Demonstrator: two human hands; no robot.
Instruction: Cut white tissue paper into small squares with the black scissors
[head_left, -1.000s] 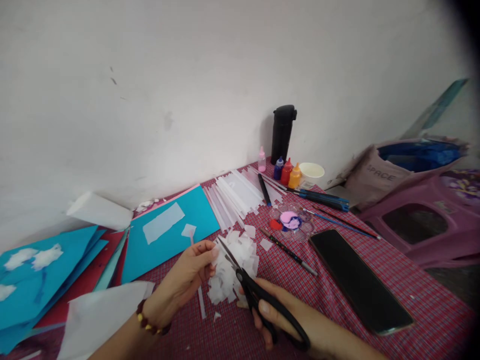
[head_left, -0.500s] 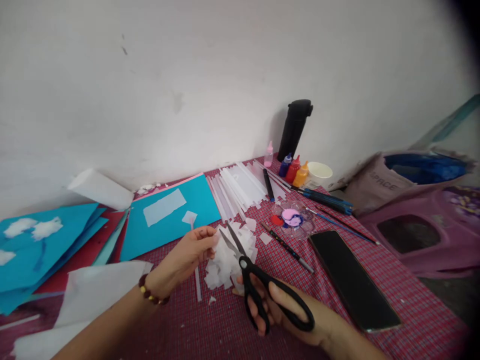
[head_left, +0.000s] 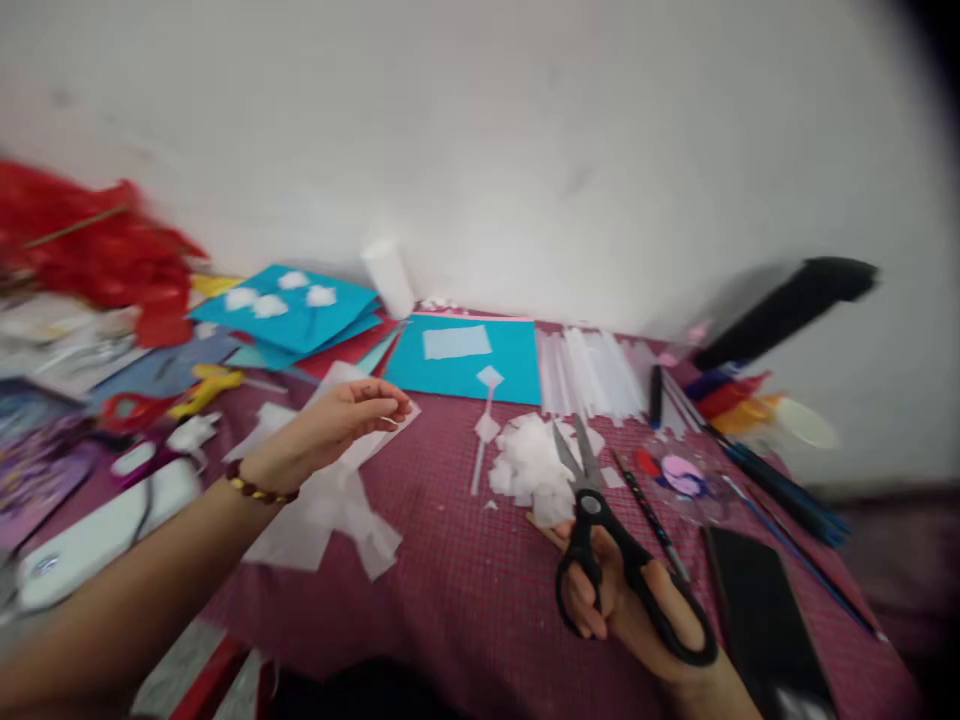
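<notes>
My right hand [head_left: 630, 600] grips black scissors [head_left: 600, 520] by the handles, with the blades slightly apart and pointing up at a pile of small white paper pieces [head_left: 529, 465]. My left hand [head_left: 337, 420] hovers, fingers stretched out to the right and nothing visible in them, over loose white tissue sheets [head_left: 330, 505]. A thin white strip [head_left: 480, 455] lies between the hands on the red checked tablecloth [head_left: 450, 580]. The picture is blurred by motion.
A cyan card [head_left: 465, 360] and cut white strips [head_left: 592, 370] lie by the wall. A paint palette [head_left: 679, 470], brushes, paint bottles [head_left: 731, 395], a black flask [head_left: 787, 305] and a black phone [head_left: 757, 600] are at the right. More cyan cards [head_left: 292, 310], red material [head_left: 97, 250] and small scissors [head_left: 202, 385] sit at the left.
The view has swung left. My left hand has let go of the strip at the scissors and moved left over the tissue sheets. The right hand still holds the scissors.
</notes>
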